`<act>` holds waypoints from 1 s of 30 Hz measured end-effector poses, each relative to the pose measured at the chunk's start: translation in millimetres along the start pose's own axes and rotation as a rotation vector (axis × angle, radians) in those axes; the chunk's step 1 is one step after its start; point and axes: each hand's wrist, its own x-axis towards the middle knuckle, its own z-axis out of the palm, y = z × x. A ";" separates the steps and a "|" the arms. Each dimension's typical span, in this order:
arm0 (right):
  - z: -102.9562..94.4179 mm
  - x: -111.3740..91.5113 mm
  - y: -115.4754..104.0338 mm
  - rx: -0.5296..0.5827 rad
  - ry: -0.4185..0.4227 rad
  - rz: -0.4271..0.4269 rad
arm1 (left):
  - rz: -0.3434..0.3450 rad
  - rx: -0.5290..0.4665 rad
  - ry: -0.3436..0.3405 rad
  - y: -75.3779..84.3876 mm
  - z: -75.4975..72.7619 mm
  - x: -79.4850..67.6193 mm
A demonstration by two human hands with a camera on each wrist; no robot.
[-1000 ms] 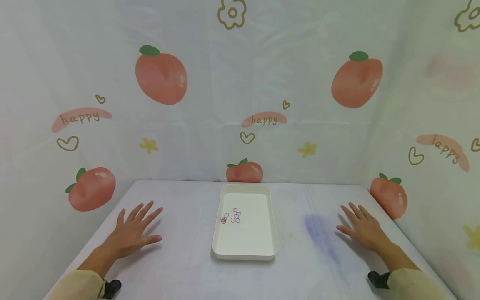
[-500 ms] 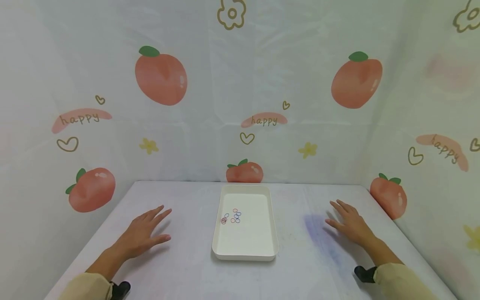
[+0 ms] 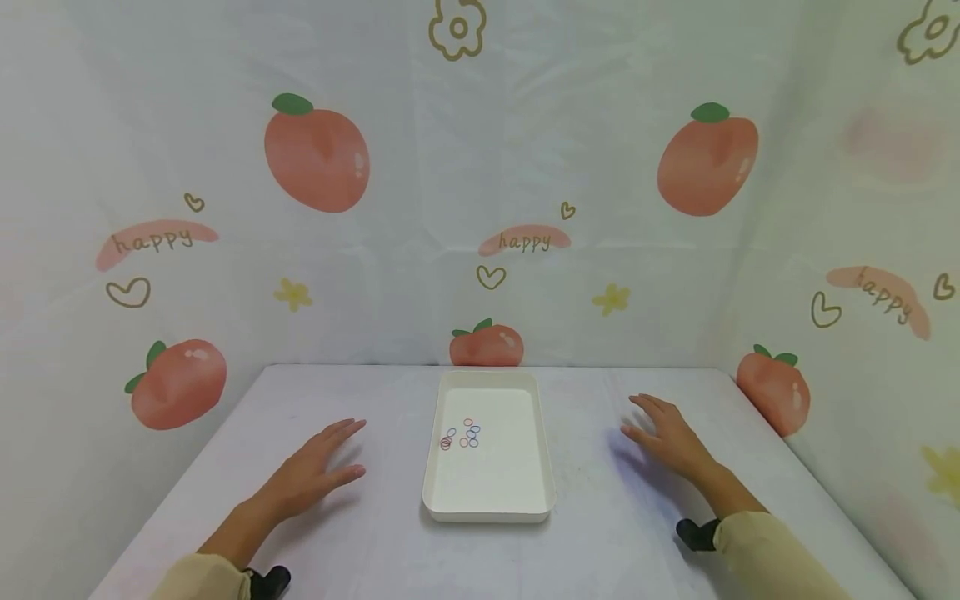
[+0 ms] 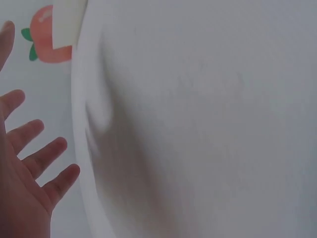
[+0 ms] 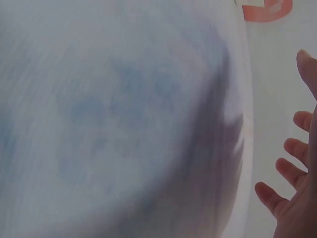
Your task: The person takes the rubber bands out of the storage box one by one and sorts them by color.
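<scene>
In the head view a white rectangular tray [image 3: 487,492] stands mid-table, its long side running away from me. Several small thin rings [image 3: 471,433], red and blue, lie inside toward its left side; some overlap. To the left of the tray, my left hand [image 3: 307,475] hovers over the table with fingers extended and thumb apart, holding nothing. My right hand [image 3: 667,433] hovers to the right of the tray, fingers relaxed and likewise holding nothing. Both wrist views show spread fingers, the left hand [image 4: 29,168] at the left edge and the right hand [image 5: 292,183] at the right edge.
The table [image 3: 375,533] has a white cover with a bluish-purple stain [image 3: 626,467] beneath the right hand. A white curtain [image 3: 420,167] printed with peaches and "happy" lettering rises behind the table and along its sides.
Both hands have moved inward toward the tray, the left hand to the right and the right hand to the left. The tray and rings stay in place; the head view shifts slightly.
</scene>
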 end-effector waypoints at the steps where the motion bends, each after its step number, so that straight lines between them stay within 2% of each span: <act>1: 1.4 1.8 -1.5 0.008 0.000 0.000 | -0.001 -0.017 0.006 2.0 1.2 1.5; 8: 10.9 12.6 -13.5 0.161 0.035 -0.013 | -0.033 -0.127 0.038 18.2 13.2 11.9; 17: 15.9 27.2 -43.6 0.311 0.041 0.088 | -0.128 -0.272 0.060 39.0 29.0 24.8; 26: 21.2 45.5 -66.6 0.598 0.031 0.197 | -0.224 -0.446 0.077 55.0 41.8 37.4; 30: 26.2 53.4 -79.0 0.634 0.035 0.217 | -0.250 -0.565 0.078 59.3 46.6 41.1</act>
